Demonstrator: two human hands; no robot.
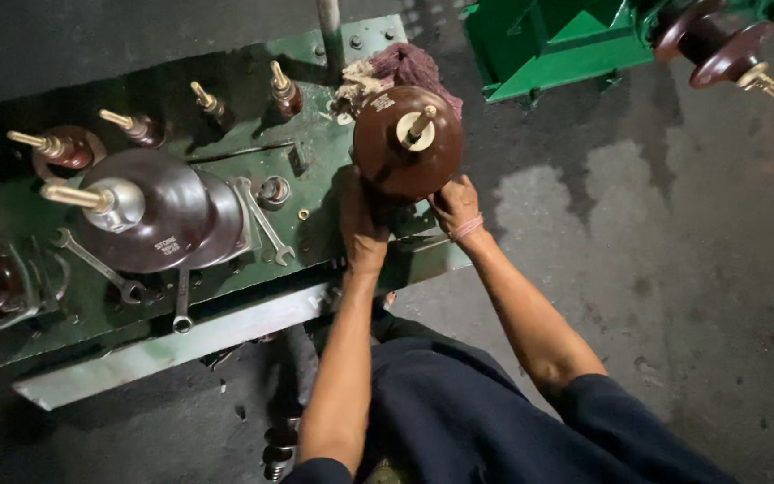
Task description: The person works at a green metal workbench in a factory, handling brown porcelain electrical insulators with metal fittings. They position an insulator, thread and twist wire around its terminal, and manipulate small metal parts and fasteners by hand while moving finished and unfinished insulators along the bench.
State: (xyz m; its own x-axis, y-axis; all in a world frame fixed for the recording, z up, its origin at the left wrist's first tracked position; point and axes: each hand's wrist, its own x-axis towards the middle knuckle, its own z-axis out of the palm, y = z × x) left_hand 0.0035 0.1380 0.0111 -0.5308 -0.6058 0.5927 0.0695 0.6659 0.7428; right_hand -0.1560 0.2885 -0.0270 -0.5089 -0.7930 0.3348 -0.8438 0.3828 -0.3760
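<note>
Dark blue clothing (477, 412) fills the bottom edge, cut off by the frame, with both bare forearms reaching away from it. Left hand (362, 229) and right hand (457, 206) close around the underside of a glossy brown porcelain insulator (405, 143) with a brass stud on top; its base is hidden behind the fingers, so the exact grip is hard to make out. Beneath the hands lies a worn green metal cover plate (315, 193) over a stained grey concrete floor (674, 269). Left of the hands rest steel spanners (100, 266) and a second, larger brown insulator (159, 211). Beyond the hands sits a maroon rag (414, 64), and farther right a green steel frame (557, 45).
</note>
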